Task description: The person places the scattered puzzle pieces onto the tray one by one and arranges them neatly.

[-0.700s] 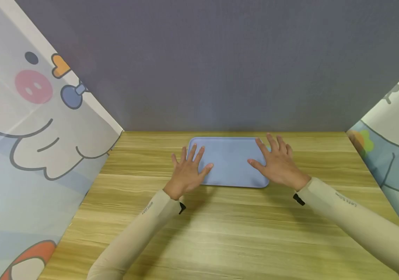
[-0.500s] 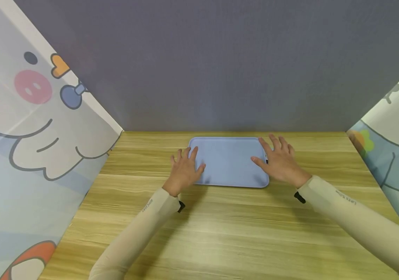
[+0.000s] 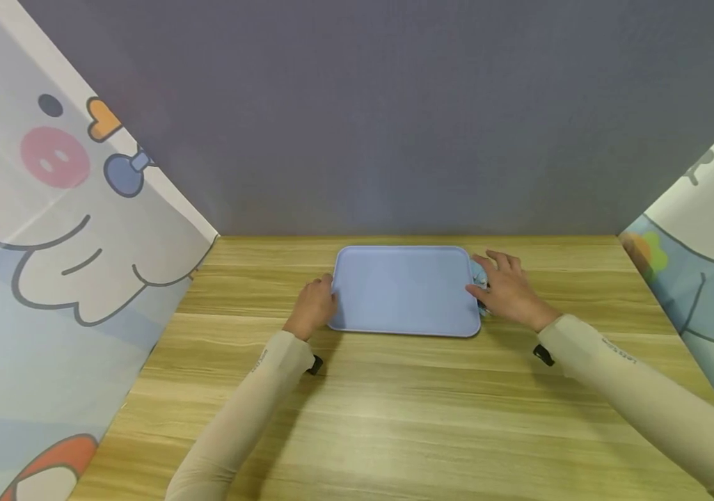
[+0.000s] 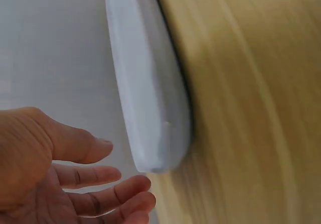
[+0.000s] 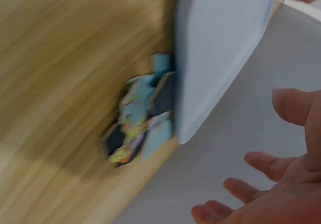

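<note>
Hands [image 3: 312,305] [image 3: 509,291] flank the tray's [image 3: 403,291] short edges, wide tabletop [image 3: 407,410] in front.

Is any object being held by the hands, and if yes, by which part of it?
Nothing is held. The left hand and right hand are at opposite ends of the tray, but neither grips it; the colourful pieces lie ungripped beside it.

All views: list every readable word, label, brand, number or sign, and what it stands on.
None can be read for certain.
Left sleeve: print too small and blurred.
Right sleeve: print too small and blurred.
Colored pieces beside the tray: too blurred to tell.
</note>
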The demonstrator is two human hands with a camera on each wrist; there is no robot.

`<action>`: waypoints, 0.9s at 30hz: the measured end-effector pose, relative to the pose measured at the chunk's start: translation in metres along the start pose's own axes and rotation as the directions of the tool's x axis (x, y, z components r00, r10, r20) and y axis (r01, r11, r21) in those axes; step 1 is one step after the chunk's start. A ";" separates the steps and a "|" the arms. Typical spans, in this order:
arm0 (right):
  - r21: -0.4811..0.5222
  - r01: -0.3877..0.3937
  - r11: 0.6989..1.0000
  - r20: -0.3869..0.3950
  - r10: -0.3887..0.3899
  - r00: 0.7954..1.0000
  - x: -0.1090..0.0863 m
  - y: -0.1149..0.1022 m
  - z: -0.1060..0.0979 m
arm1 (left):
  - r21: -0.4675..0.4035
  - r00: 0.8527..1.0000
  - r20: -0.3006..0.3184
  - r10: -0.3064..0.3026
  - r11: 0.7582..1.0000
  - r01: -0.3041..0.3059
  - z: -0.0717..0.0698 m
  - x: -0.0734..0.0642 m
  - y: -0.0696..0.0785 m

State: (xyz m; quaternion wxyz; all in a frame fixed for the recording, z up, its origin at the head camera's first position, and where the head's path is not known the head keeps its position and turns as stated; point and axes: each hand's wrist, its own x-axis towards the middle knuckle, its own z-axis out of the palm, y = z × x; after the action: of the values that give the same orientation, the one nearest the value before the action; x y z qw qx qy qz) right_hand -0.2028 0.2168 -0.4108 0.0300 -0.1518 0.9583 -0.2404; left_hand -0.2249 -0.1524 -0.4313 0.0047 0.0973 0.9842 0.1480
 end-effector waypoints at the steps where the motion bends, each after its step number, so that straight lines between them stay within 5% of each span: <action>1: 0.010 0.001 1.000 0.000 -0.001 1.000 0.001 0.004 0.001 | -0.005 1.000 0.008 -0.002 1.000 0.002 0.002 0.001 -0.002; 11: 0.008 0.057 0.998 -0.006 -0.057 0.998 0.002 0.031 0.011 | -0.074 0.984 0.159 -0.080 0.993 0.093 0.012 0.006 -0.016; 16: -0.016 0.097 0.995 -0.035 -0.098 0.995 0.002 0.036 0.014 | -0.079 0.985 0.160 -0.070 0.993 0.084 0.013 0.008 -0.018; 27: -0.010 0.044 0.999 0.048 -0.044 0.998 0.004 0.042 0.021 | -0.084 0.984 0.158 -0.086 0.991 0.100 0.013 0.008 -0.018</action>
State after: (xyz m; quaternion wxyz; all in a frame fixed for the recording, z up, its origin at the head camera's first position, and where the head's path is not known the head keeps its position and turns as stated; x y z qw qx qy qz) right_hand -0.2156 0.2415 -0.4496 0.0466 -0.1787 0.9550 -0.2321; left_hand -0.2361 -0.1636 -0.4486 0.0921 0.0619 0.9765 0.1845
